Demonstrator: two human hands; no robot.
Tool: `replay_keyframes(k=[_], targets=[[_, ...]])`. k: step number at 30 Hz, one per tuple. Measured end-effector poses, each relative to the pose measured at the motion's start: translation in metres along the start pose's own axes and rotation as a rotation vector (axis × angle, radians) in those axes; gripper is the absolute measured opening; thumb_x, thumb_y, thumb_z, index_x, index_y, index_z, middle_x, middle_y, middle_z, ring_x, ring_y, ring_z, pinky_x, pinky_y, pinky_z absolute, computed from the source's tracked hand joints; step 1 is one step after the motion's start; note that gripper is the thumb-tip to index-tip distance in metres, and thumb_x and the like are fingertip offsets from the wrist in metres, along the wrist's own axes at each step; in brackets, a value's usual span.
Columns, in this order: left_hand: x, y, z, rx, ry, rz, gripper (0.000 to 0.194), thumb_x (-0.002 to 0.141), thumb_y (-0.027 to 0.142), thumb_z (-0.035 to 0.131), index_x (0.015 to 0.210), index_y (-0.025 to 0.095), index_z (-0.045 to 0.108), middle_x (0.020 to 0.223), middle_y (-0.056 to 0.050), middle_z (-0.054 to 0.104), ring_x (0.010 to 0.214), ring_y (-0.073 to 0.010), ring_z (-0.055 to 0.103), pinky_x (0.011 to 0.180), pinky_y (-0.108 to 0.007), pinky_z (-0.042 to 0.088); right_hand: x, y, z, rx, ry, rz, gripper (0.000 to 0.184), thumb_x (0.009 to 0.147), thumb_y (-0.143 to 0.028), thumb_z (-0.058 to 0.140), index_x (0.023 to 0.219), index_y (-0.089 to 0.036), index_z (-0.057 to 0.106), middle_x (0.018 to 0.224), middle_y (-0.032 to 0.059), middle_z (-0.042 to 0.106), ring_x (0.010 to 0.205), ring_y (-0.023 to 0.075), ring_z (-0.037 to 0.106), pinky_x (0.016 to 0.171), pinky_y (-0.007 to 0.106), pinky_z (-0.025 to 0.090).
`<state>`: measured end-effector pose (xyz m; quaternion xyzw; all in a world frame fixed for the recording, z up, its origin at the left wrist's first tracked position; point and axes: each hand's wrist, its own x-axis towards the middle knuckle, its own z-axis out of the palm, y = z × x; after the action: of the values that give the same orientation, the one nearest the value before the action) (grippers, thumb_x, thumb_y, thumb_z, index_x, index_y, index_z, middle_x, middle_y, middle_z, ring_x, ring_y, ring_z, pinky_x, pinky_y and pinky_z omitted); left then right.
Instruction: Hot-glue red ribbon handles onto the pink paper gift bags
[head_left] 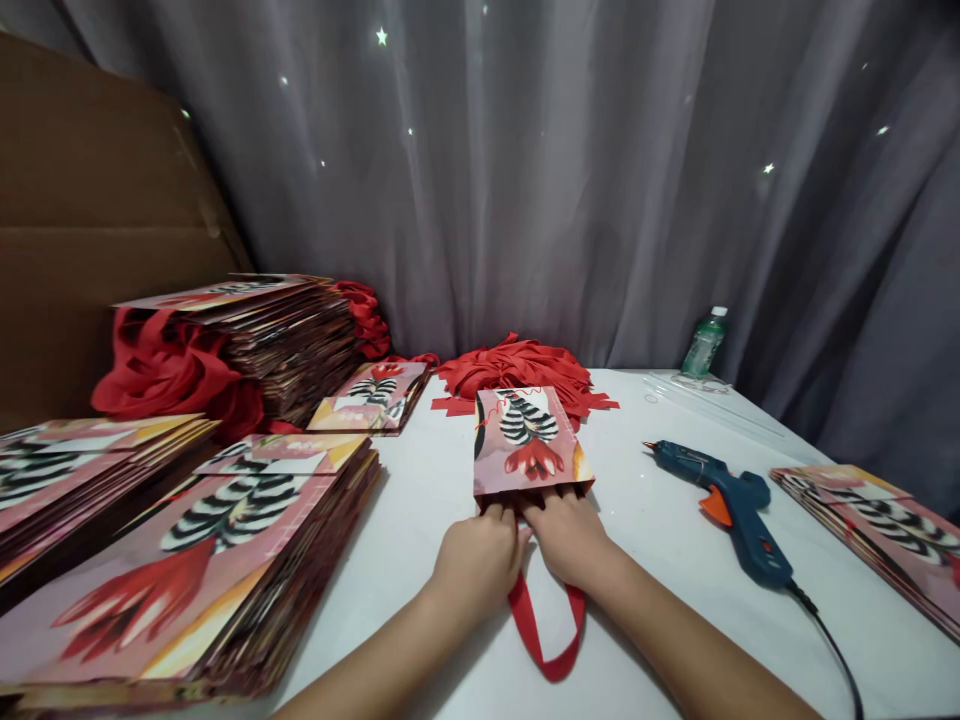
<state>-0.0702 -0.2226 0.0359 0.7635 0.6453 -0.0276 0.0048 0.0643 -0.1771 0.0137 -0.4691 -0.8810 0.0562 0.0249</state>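
Both hands, left (pixel 480 560) and right (pixel 571 538), press the gift bag's (pixel 529 442) open edge; each grip should hold steady over the red ribbon handle (pixel 546 632).

both hands' fingers (pixel 501 512) hide the near edge of the paper bag (pixel 529 440), and the handle's ends vanish beneath them. the glue gun's cord (pixel 832 640) and the right-hand stack (pixel 877 535) run off the picture's edge.
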Motion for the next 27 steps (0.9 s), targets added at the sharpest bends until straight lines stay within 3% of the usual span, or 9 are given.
replay_keyframes(k=[5, 10, 12, 17, 21, 27], targets=[[0.005, 0.009, 0.006, -0.003, 0.086, 0.127, 0.034, 0.087, 0.012, 0.039, 0.104, 0.007, 0.068, 0.103, -0.018, 0.069, 0.1, -0.0313, 0.064, 0.089, -0.043, 0.05, 0.007, -0.004, 0.006, -0.011, -0.001, -0.004, 0.037, 0.094, -0.014, 0.043, 0.123, -0.016, 0.066, 0.136, 0.0214, 0.054, 0.124, 0.0376, 0.051, 0.092, 0.049, 0.049], [0.011, 0.006, 0.025, -0.046, 0.13, 0.091, 0.051, 0.088, 0.015, 0.036, 0.135, -0.001, 0.047, 0.127, -0.026, 0.06, 0.117, -0.0341, 0.059, 0.102, -0.049, 0.042, 0.011, -0.004, 0.01, 0.01, 0.054, -0.099, 0.04, 0.095, -0.015, 0.043, 0.13, -0.014, 0.062, 0.146, 0.0186, 0.046, 0.133, 0.0344, 0.044, 0.106, 0.046, 0.041], [0.012, 0.004, 0.03, -0.098, 0.147, 0.083, 0.055, 0.088, 0.017, 0.035, 0.14, -0.001, 0.041, 0.123, -0.026, 0.062, 0.119, -0.0341, 0.058, 0.105, -0.052, 0.039, 0.012, -0.002, 0.009, 0.027, 0.067, -0.106, 0.041, 0.095, -0.016, 0.044, 0.133, -0.013, 0.06, 0.147, 0.0182, 0.046, 0.134, 0.0341, 0.043, 0.108, 0.046, 0.04], [0.015, 0.002, 0.028, -0.096, 0.12, 0.093, 0.055, 0.086, 0.02, 0.037, 0.137, 0.0, 0.044, 0.11, -0.024, 0.067, 0.107, -0.0346, 0.063, 0.098, -0.051, 0.044, 0.014, -0.001, 0.009, 0.032, 0.042, -0.086, 0.048, 0.091, -0.013, 0.047, 0.138, -0.01, 0.053, 0.142, 0.0203, 0.051, 0.131, 0.0324, 0.048, 0.104, 0.043, 0.044], [0.018, 0.003, 0.02, -0.08, 0.096, 0.068, 0.052, 0.085, 0.019, 0.037, 0.133, 0.003, 0.049, 0.104, -0.022, 0.068, 0.098, -0.0345, 0.065, 0.086, -0.047, 0.049, 0.016, -0.001, 0.008, 0.017, 0.05, -0.056, 0.046, 0.09, -0.013, 0.049, 0.135, -0.012, 0.057, 0.144, 0.0192, 0.05, 0.128, 0.0319, 0.051, 0.102, 0.041, 0.046], [0.019, 0.002, 0.017, -0.08, 0.112, 0.07, 0.047, 0.084, 0.019, 0.039, 0.126, 0.005, 0.056, 0.104, -0.02, 0.068, 0.095, -0.0338, 0.065, 0.084, -0.045, 0.049, 0.017, -0.007, 0.007, -0.033, 0.079, 0.004, 0.044, 0.09, -0.009, 0.044, 0.13, -0.015, 0.062, 0.14, 0.0196, 0.054, 0.118, 0.031, 0.059, 0.096, 0.041, 0.05]])
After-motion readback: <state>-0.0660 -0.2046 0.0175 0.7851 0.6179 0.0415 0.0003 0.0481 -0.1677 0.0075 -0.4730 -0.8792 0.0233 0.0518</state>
